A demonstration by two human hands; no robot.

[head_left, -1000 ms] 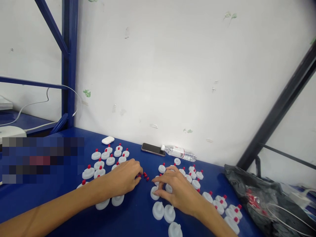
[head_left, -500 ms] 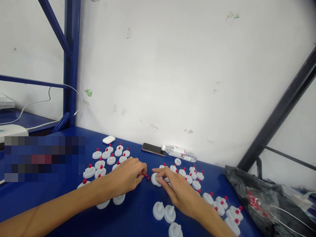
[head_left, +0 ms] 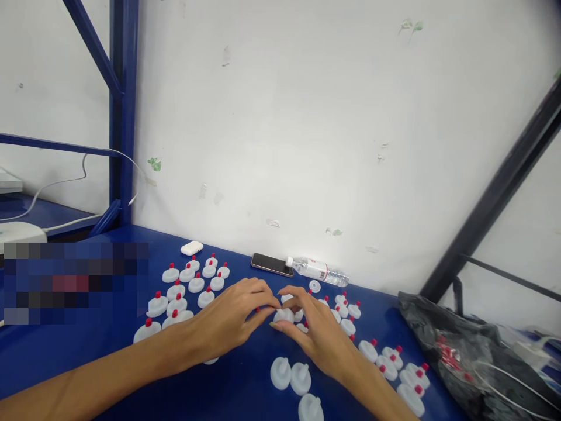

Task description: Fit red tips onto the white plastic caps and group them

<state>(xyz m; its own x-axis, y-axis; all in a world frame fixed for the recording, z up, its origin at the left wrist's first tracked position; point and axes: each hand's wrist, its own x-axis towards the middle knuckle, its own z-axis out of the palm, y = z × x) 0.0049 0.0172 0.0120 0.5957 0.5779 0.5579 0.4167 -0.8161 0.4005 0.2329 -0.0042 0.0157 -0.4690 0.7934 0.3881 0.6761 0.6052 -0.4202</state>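
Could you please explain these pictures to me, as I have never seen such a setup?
No machine is here: these are a person's bare left hand and right hand, seen from a camera worn on the head, looking forward and down. The right hand holds a white piece; the left hand's fingertips are at its top, and whether they pinch anything is hidden. On the blue table are many red-tipped white pieces and, nearer the person, three untipped ones. A phone and a clear bottle lie by the wall.

Left hand (head_left: 245, 305), right hand (head_left: 321, 326) — fingertips close together.
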